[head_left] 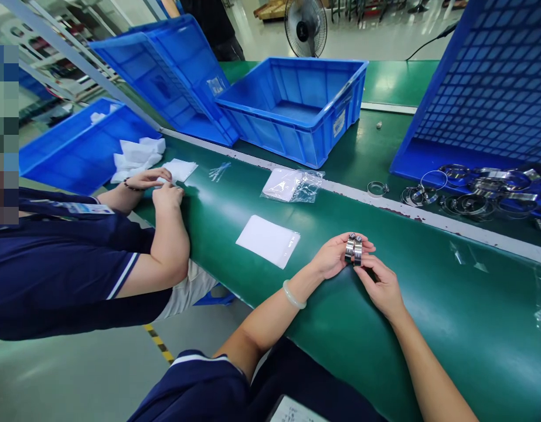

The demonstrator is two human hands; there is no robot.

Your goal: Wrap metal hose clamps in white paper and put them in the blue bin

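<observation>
- Green table point(450, 328), smooth and shiny, stretches out under both hands.
- Two rings point(353, 251) of bright, hard metal are held side by side above the table. They are wide, curved bands with little screws on top.
- Left hand point(334, 256) is clamped on the rings, its fingers behind them. On that wrist sits a round, smooth, pale bangle point(293, 295).
- Right hand point(382, 287) pinches the low end of the same rings.
- To the left of them lies a flat white stack point(265, 240) with straight sides.
- Past it is a crinkly clear bag point(308, 185) with something white inside.
- Over to the right is a heap point(483, 199) of round metal bands, by a tipped blue crate point(476, 88) with a net pattern.
- Farther back stands a hard plastic bin point(274, 130), blue and boxy.
- On the far left, another person's hands point(168, 190) are close together by thin white sheets point(182, 170); I cannot tell what they grip.
</observation>
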